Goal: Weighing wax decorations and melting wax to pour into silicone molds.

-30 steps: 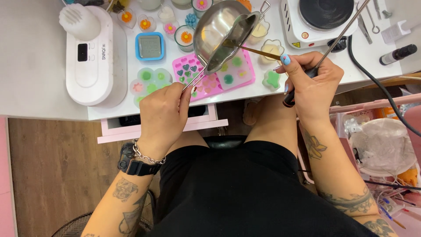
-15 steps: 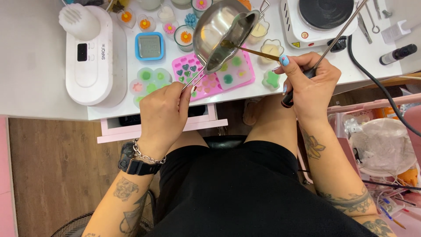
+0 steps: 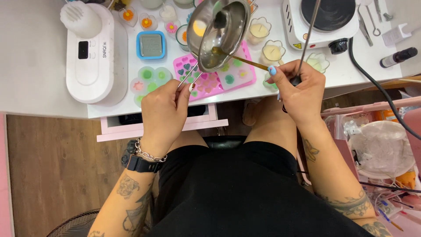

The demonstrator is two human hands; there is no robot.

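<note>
- Since the earlier frame, small round stainless-steel melting pot (image 3: pixel 218 34) swung more upright over pink silicone mould tray (image 3: pixel 210 75); right hand (image 3: pixel 297 90) shifted left.
- Step, judged: scraping leftover amber wax toward the spout; next move calls for steady tilt over one cavity.
- Left hand (image 3: pixel 164 112) fingers clenched on pot's thin wire handle, pot up and ahead of fingertips.
- Right hand fingers grasping thin brown wooden stick (image 3: pixel 245 60) plus black-handled metal rod (image 3: pixel 305 39); stick tip inside pot.
- White hotplate (image 3: pixel 326 17) beyond.

White desk (image 3: pixel 39 52) carrying a white appliance (image 3: pixel 90 57), blue-rimmed scale (image 3: pixel 151 44), pink mould (image 3: pixel 210 81), clear flower mould (image 3: pixel 149 81), hotplate (image 3: pixel 326 17), heart-shaped candle cups (image 3: pixel 272 52)
</note>
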